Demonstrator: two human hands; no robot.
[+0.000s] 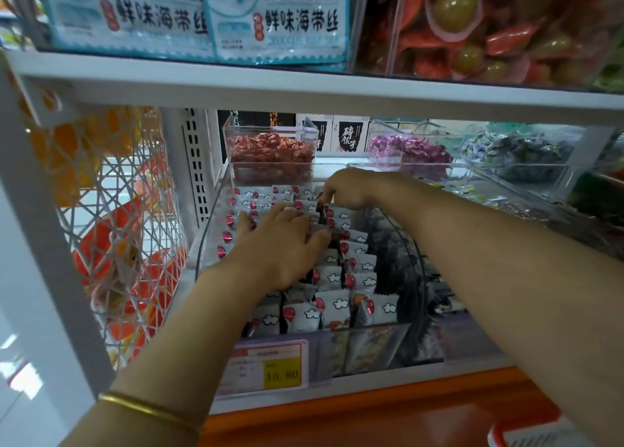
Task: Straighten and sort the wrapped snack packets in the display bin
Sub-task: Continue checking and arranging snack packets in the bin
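A clear display bin (371, 345) on the lower shelf holds several white snack packets (337, 308) with cloud prints and red dots, standing in rows. My left hand (280, 244) lies flat on the packets in the middle of the bin, fingers spread and pressing them. My right hand (341, 190) reaches to the back rows, its fingertips pinching a packet (321, 210) that stands up dark-edged above the others. The packets under my left palm are hidden.
A yellow price tag (270, 369) hangs on the bin's front. To the right sits a bin of dark packets (395, 264). Behind stand bins of red (270, 153), purple (408, 149) and dark sweets. A white wire basket (118, 230) is at left. The shelf above (304, 85) hangs low.
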